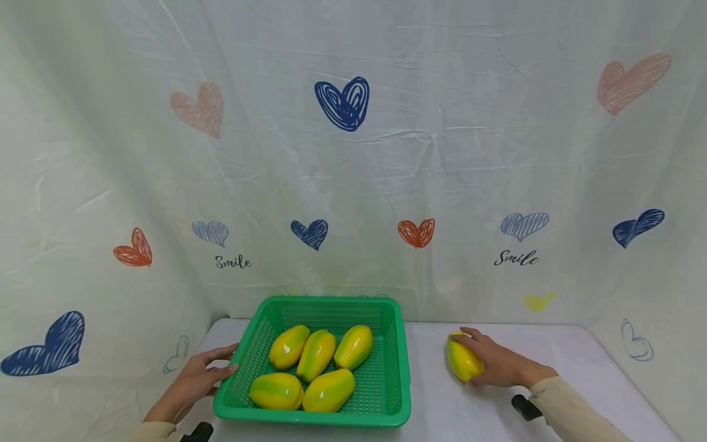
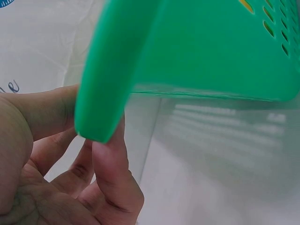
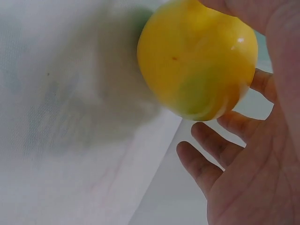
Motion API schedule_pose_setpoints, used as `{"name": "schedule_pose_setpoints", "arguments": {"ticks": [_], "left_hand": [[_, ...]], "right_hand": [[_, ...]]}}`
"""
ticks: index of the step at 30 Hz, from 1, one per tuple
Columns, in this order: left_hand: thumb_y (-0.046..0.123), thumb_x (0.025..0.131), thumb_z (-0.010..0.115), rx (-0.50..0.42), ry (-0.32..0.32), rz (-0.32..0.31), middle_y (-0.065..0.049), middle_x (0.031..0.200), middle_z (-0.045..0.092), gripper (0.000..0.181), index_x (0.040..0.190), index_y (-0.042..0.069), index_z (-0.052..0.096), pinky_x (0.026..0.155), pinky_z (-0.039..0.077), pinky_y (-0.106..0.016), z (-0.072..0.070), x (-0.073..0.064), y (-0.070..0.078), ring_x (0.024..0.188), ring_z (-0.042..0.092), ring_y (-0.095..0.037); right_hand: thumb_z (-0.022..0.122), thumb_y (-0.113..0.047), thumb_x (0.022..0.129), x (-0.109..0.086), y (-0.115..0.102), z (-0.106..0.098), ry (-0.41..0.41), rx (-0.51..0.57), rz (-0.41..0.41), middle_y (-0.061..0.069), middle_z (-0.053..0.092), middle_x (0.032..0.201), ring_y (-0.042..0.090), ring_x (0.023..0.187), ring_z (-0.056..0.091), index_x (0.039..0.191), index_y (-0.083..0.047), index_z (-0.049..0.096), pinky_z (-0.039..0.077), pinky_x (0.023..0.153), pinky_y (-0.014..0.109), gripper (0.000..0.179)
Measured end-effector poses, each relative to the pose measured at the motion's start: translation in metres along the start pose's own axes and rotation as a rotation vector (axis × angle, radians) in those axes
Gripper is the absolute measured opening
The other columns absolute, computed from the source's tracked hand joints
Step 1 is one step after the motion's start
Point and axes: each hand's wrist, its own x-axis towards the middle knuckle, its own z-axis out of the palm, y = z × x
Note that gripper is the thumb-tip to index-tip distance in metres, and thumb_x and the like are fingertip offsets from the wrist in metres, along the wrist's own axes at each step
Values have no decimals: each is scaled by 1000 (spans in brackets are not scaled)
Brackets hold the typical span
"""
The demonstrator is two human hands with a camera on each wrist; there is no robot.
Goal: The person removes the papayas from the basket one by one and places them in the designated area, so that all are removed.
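Observation:
A green plastic basket point(image 1: 312, 420) stands on the table with several yellow-green papayas point(image 1: 316, 356) lying in it. At its left side my left hand point(image 1: 197, 376) holds the rim, thumb and fingers at the edge. In the left wrist view the basket's rim point(image 2: 110, 79) passes between the fingers of that hand. To the right of the basket my right hand point(image 1: 499, 361) grips a single papaya point(image 1: 461, 358) from its right side. Close up in the right wrist view, this papaya point(image 3: 197, 61) sits between thumb and fingers, with two fingers extended below it.
The table point(image 1: 431, 405) has a white cover. Behind it hangs a pale curtain point(image 1: 364, 178) printed with hearts and the word Smile, close to the basket's far rim. More of the curtain closes off both sides.

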Motion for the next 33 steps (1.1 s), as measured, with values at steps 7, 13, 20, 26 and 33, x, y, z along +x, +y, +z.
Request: {"name": "schedule_pose_setpoints", "arguments": {"ticks": [7, 13, 20, 26, 33], "left_hand": [[26, 82, 70, 7, 8, -3, -20, 119, 48, 68, 137, -1, 41, 64, 52, -36, 1, 1, -1, 75, 56, -20], [25, 83, 70, 8, 2, -2, -21, 120, 47, 67, 137, -1, 41, 64, 53, -36, 1, 1, -1, 75, 57, -20], [25, 82, 70, -4, 4, 0, -21, 121, 47, 67, 137, -1, 41, 65, 53, -36, 0, 1, -2, 75, 57, -20], [29, 81, 71, 4, 4, 2, -21, 121, 47, 71, 138, -1, 41, 65, 53, -36, -1, 1, -2, 75, 56, -20], [28, 82, 70, -2, 1, 8, -19, 121, 48, 68, 138, 1, 42, 64, 52, -37, -1, 1, -2, 76, 57, -20]], "right_hand": [[80, -27, 69, -3, 1, -4, 7, -6, 14, 19, 24, 145, 38, 122, 36, 140, -14, 37, 34, 92, 62, 84], [81, -31, 69, -3, -7, -21, 13, 5, 71, 19, 24, 146, 41, 125, 33, 141, -16, 36, 31, 94, 63, 86], [80, -34, 71, -1, -27, -38, 49, -22, 51, 13, 27, 146, 37, 127, 33, 142, -22, 35, 34, 95, 58, 85], [77, -30, 76, 2, -52, -40, 49, -43, -17, 7, 29, 146, 31, 128, 33, 141, -25, 36, 35, 97, 53, 78], [74, -40, 77, 8, -79, -41, 51, -131, -125, -1, 30, 145, 24, 128, 35, 142, -28, 35, 39, 97, 44, 77]]}}
